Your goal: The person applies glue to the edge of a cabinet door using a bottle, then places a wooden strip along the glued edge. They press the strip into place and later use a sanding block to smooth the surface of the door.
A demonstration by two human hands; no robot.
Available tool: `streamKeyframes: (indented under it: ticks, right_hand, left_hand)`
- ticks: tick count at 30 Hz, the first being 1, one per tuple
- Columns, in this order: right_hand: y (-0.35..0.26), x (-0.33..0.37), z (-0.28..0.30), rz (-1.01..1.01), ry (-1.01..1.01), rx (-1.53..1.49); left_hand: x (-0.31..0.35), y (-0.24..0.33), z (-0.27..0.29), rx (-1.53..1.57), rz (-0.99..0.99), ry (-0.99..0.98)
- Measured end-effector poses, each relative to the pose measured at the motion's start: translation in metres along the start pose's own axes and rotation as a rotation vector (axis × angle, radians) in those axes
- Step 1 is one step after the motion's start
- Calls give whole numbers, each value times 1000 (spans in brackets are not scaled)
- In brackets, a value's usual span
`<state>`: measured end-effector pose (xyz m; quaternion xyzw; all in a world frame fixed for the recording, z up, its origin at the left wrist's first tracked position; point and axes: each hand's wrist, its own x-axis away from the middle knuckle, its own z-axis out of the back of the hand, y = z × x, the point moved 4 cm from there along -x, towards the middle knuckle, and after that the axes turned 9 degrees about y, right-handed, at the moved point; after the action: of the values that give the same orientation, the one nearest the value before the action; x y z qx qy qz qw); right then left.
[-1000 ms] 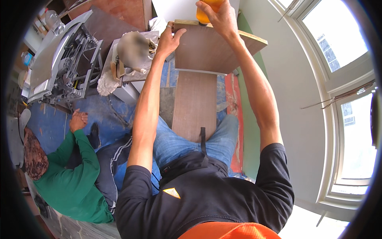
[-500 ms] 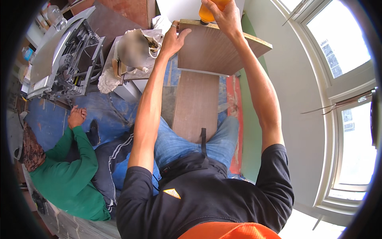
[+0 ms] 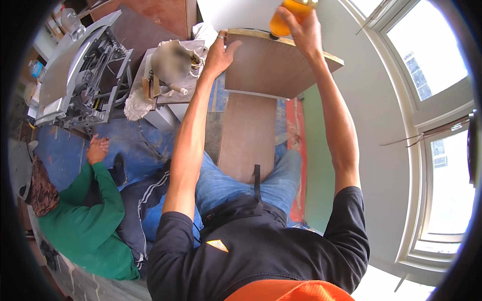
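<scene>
My left hand (image 3: 221, 51) rests on the left edge of a brown wooden board (image 3: 273, 65) held up in front of me, fingers spread against it. At the board's top edge my right hand (image 3: 300, 31) grips an orange bottle (image 3: 288, 17) whose tip touches the board. A second, longer brown board (image 3: 247, 135) stands upright below it, between my knees in blue jeans.
A person in a green top (image 3: 83, 226) sits on the blue floor sheet (image 3: 65, 150) at my left, one hand (image 3: 96, 149) on the floor. A grey table saw (image 3: 75, 75) stands at the upper left. A curved window (image 3: 437, 125) fills the right.
The view has shifted so the board and both hands sit a little lower in the picture. My hands keep their places on the board and the bottle.
</scene>
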<state>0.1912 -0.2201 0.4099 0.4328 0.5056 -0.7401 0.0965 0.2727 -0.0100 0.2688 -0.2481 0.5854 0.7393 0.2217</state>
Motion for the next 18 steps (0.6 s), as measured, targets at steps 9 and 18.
streamKeyframes:
  ticks: [9, 18]
  right_hand:
    - [-14, -2, -38, 18, -95, -36]
    - [-12, -2, -45, 11, -75, -23]
  left_hand:
    - [-3, -9, 0, 5, -24, -46]
    - [-5, -18, -6, -26, -48, -21]
